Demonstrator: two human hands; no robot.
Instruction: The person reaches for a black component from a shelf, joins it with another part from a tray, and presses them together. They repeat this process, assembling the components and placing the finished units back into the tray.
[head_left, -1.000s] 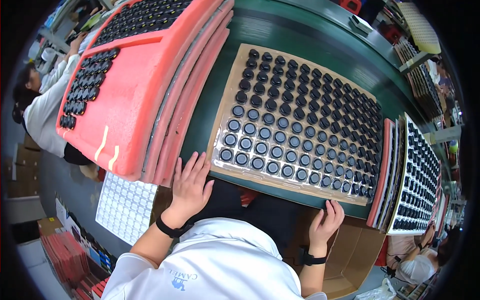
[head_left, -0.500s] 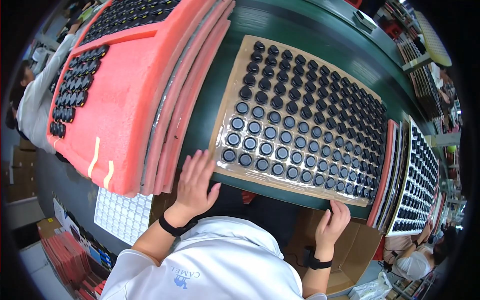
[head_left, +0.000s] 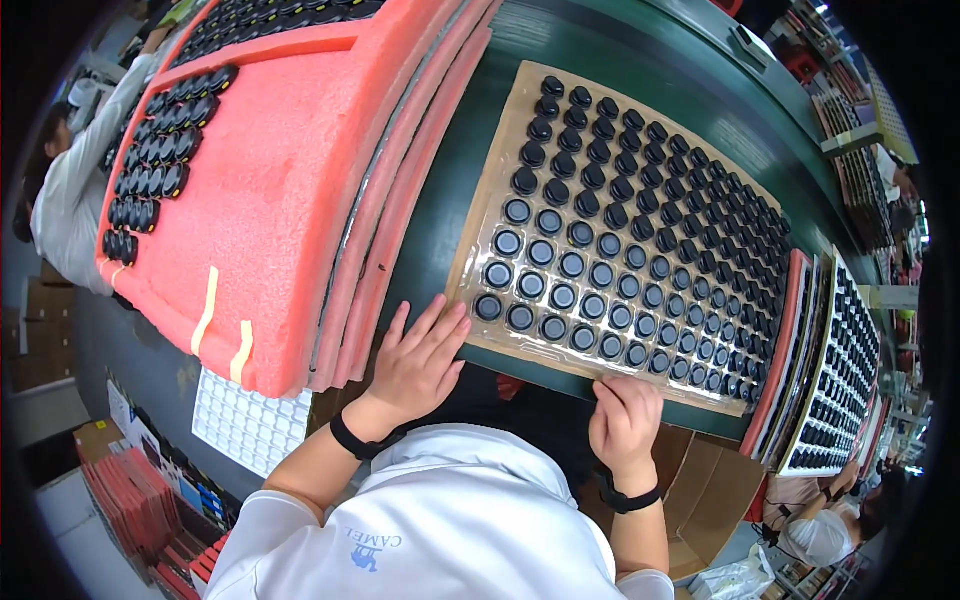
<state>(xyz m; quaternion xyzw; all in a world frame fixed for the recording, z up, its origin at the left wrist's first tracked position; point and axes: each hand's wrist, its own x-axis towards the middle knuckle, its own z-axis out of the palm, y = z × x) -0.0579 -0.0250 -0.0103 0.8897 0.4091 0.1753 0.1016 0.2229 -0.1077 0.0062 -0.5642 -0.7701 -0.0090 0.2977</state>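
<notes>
Since the earlier frame, my right hand (head_left: 628,425) has slid left along the near edge of the clear tray (head_left: 600,362), away from its near right corner, while my left hand (head_left: 415,365) has stayed by the near left corner. My left hand lies wide and flat, fingers a little apart and thumb out to the side, fingertips at the brown board (head_left: 473,235) that shows around the tray. On the right my fingers are bent and close together at the board's near edge; I cannot tell whether they pinch it or only rest there.

Tray and board lie in front of me on the green bench (head_left: 425,240). Black round parts (head_left: 571,265) fill the cells: the near four rows turn up ringed faces, the far rows show taller tops. Just left, the stacked pink foam trays (head_left: 260,200) carry more black parts. Close by on the right stands a white tray (head_left: 833,370), also filled with black pieces. Lower, at the near left, is a white celled tray (head_left: 250,420).
</notes>
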